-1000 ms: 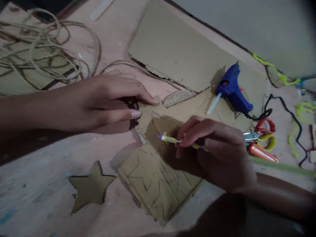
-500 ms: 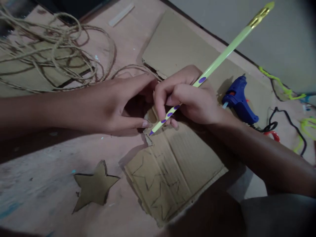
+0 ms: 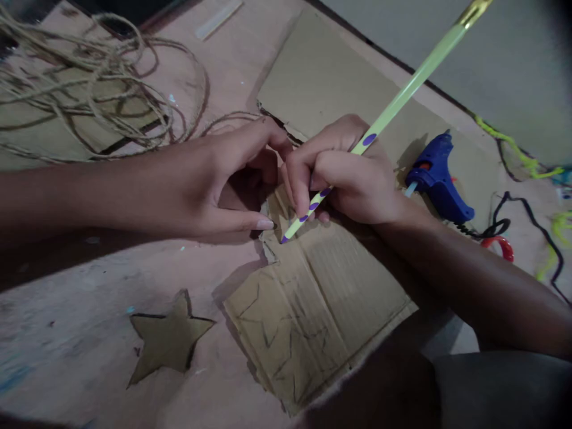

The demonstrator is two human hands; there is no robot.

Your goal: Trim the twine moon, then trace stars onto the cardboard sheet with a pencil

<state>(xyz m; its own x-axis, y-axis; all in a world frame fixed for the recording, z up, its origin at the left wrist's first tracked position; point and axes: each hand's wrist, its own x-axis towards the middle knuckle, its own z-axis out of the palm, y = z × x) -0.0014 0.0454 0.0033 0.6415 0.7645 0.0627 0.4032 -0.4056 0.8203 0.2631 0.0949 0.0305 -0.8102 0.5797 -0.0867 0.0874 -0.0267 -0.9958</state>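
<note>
Fingers of the right hand (image 3: 348, 176) clamp a polka-dot pencil (image 3: 379, 122), long axis running from 1 o'clock down to its tip at 7 o'clock on the star-marked cardboard sheet (image 3: 322, 298), just beside the flat, unclenched left hand (image 3: 205, 179) pressing from 9 o'clock.

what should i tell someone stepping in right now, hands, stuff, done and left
Right hand: gripping the green pencil, tip on the cardboard piece.
Left hand: fingertips pinning that cardboard's near corner.
Cut-out star lies on the table, left of the cardboard; glue gun to the right, twine at the far left.
Done: one star cut, star outlines drawn on the cardboard.
Left: drawn stars are uncut.
</note>
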